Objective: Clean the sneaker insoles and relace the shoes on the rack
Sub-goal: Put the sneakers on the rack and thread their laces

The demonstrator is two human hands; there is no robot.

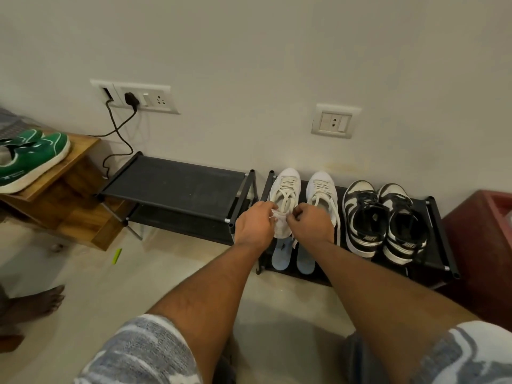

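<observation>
A person in patterned shorts reached with both arms to a black shoe rack [439, 239] that stood against a pale wall. The left hand [256, 221] and right hand [311, 221] met over the left shoe of a pair of white sneakers [285, 187] on the rack's top shelf. Each hand's grip was narrow, with the fingers curled and pinching the loose laces [286, 198] near the shoe's opening. Whether the left grip also caught the tongue could not be made out.

Two pale blue insoles [279, 257] lay side by side on the shelf below, directly under the hands. A pair of black-and-white sneakers [365, 217] sat just beside the white pair, to the right. To the left stood a second black rack [177, 184], and beyond it green sneakers [30, 159] rested on a wooden stand [69, 206].
</observation>
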